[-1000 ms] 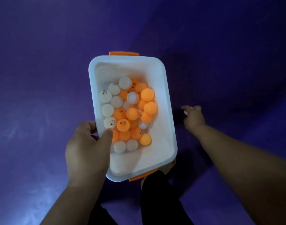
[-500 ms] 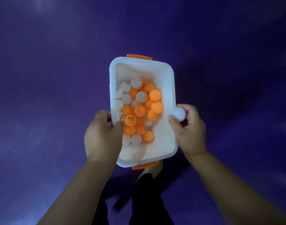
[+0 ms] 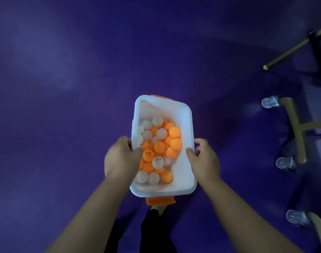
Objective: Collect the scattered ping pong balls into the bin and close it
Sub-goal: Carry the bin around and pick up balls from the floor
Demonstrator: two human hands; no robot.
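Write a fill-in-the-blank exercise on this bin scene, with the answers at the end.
The white bin holds white and ____ ping pong balls.
The left hand grips its ____ rim, the right hand the opposite one.
The bin is open, with no ____ on it.
Missing words: orange; left; lid.

Matt white plastic bin [image 3: 187, 172], smooth plastic balls [image 3: 174, 132], slightly glossy purple floor [image 3: 64, 106]
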